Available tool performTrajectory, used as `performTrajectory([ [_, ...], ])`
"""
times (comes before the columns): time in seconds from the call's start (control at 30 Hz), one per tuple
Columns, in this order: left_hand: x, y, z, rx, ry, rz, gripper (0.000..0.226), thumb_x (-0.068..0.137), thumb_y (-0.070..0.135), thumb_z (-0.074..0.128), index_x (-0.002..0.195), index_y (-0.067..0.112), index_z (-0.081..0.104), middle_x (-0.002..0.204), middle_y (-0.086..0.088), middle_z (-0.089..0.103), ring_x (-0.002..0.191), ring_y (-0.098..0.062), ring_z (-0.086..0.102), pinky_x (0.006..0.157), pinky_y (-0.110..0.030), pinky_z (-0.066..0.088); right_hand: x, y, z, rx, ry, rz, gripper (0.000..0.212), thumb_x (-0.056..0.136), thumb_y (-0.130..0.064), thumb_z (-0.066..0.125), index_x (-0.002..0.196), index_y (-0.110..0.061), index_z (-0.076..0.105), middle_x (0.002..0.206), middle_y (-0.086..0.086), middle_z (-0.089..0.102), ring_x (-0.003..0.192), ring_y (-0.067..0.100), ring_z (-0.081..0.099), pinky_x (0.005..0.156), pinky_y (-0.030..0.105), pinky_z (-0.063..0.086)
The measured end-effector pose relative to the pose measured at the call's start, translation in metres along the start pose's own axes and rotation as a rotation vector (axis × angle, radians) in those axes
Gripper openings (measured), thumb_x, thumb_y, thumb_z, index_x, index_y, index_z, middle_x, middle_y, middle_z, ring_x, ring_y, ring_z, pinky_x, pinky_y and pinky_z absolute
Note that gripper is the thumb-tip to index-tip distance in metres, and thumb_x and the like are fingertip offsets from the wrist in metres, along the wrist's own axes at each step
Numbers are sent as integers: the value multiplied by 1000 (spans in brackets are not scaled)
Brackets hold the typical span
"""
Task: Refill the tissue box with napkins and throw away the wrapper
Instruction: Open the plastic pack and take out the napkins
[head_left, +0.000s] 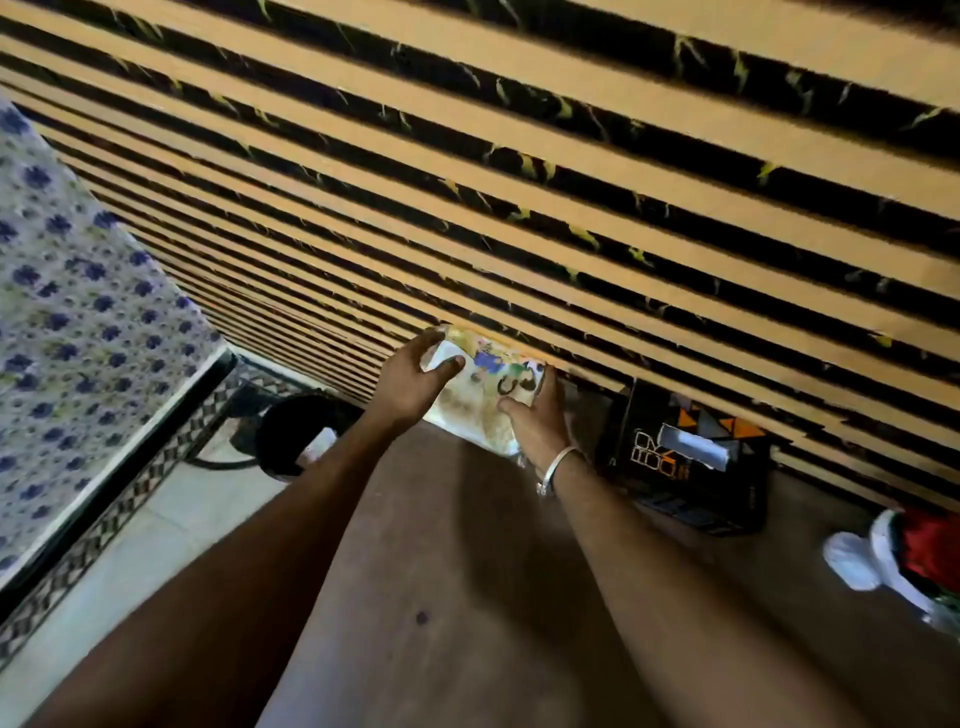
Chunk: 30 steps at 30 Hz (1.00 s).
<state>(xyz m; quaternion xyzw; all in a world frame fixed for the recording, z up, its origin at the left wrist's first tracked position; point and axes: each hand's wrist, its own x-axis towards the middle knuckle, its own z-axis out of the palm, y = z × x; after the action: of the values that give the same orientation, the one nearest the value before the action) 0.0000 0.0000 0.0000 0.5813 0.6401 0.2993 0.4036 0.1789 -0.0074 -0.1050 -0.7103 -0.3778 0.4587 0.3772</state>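
Observation:
A wrapped pack of napkins (480, 397), pale with coloured print, is held at the far edge of the brown table (467, 597), close to the slatted wall. My left hand (410, 382) grips its left end and my right hand (537, 421) grips its right end. The black tissue box (685, 457) with orange triangles stands just right of my right hand, a white tissue sticking out of its top slot. A black bin (291, 431) stands on the floor to the left of the table.
A wall of orange slats over black marble (519, 182) rises right behind the table. A bed with blue-flowered cloth (78, 322) fills the left. A white and red object (898, 561) lies at the table's right edge. Pale floor tiles (156, 545) show beside the table.

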Motion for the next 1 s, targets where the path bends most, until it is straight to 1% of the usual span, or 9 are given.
performTrajectory([
  [0.13,23,-17,5,16,-30,-29,58,85,36,71,137,14,56,137,-7,61,122,-15,56,98,-23,41,-10,-25,2,-25,11,111,108,63,-23,73,155,-22,16,160,7,25,145,26,32,118,47,34],
  [0.27,52,-47,21,217,-82,-130,85,70,66,57,145,30,41,133,-16,57,122,-38,52,104,-51,43,2,-20,10,-14,57,173,114,60,-23,75,156,-20,14,160,8,28,146,26,33,119,47,31],
  [0.33,63,-59,30,250,-125,-175,86,71,59,64,147,33,33,131,-19,55,118,-40,52,101,-51,46,7,-18,11,-23,72,251,114,63,-18,77,157,-19,13,157,12,32,143,30,38,117,47,36],
  [0.43,76,-73,36,172,-114,-171,79,65,43,70,138,31,42,119,-15,64,105,-36,62,88,-51,56,10,-21,6,-2,100,271,87,76,9,67,152,-13,30,146,14,47,132,32,52,107,43,47],
  [0.5,72,-65,31,96,-79,-156,68,64,30,70,130,21,54,112,-12,69,99,-30,67,85,-49,58,7,-24,2,29,109,225,77,77,18,58,146,-12,40,140,12,54,125,28,58,99,36,50],
  [0.6,46,-39,18,-16,-28,-131,59,75,4,72,132,8,57,120,-8,68,106,-22,65,90,-37,55,-12,-30,0,89,121,127,81,76,20,53,148,-15,37,142,11,51,127,24,56,108,41,47],
  [0.8,-31,-47,-12,22,2,-126,61,75,12,72,134,8,55,121,-10,63,108,-23,61,92,-43,54,-92,-10,9,103,63,104,93,78,15,56,154,-26,22,149,7,43,133,23,50,112,46,43],
  [0.93,-76,-68,-18,145,-30,-190,65,84,6,70,144,10,45,116,-4,51,104,-14,49,84,-21,39,-142,20,21,60,5,198,92,81,13,57,156,-24,19,154,7,39,138,25,45,114,46,40],
  [1.0,-88,-78,-18,181,-72,-195,67,84,5,70,146,10,44,115,-6,52,107,-19,53,81,-19,37,-155,31,22,59,-11,227,92,80,14,58,157,-18,18,152,11,42,137,27,47,114,45,40],
])
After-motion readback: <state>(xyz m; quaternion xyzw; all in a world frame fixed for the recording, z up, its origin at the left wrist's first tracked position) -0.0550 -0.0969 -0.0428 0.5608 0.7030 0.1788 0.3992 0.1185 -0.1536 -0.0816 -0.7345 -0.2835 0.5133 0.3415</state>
